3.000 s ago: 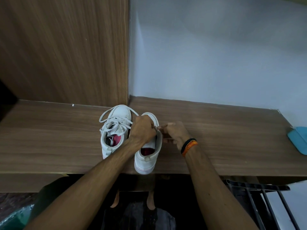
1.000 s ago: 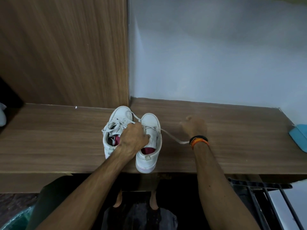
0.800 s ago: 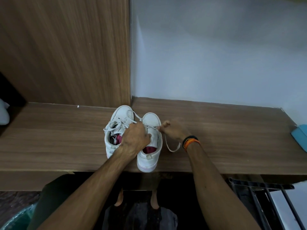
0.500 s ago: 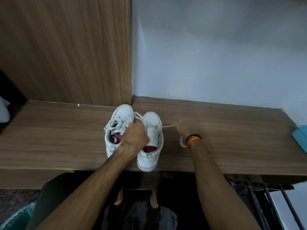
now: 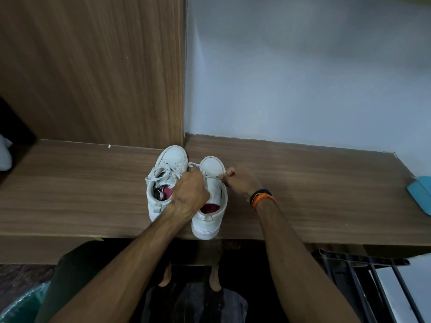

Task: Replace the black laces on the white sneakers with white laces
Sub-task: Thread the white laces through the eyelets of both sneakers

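On the wooden shelf [image 5: 93,194], the right sneaker [image 5: 211,194] is steadied by the left hand [image 5: 190,194] clenched over its eyelets while the right hand [image 5: 235,180] pinches the white lace [image 5: 213,176] (limp, light, apparently best taken near its tip).

The wood-grain counter [image 5: 314,190] runs the full width of the view, its back edge meeting a wood panel on the left and a pale wall on the right. Two white sneakers stand side by side near the middle, toes toward the back edge: the left sneaker [image 5: 163,183] close to the back edge, the right sneaker [image 5: 211,217] with its heel slightly past the front edge. A light blue object [image 5: 421,194] lies at the right end, cut off by the frame.
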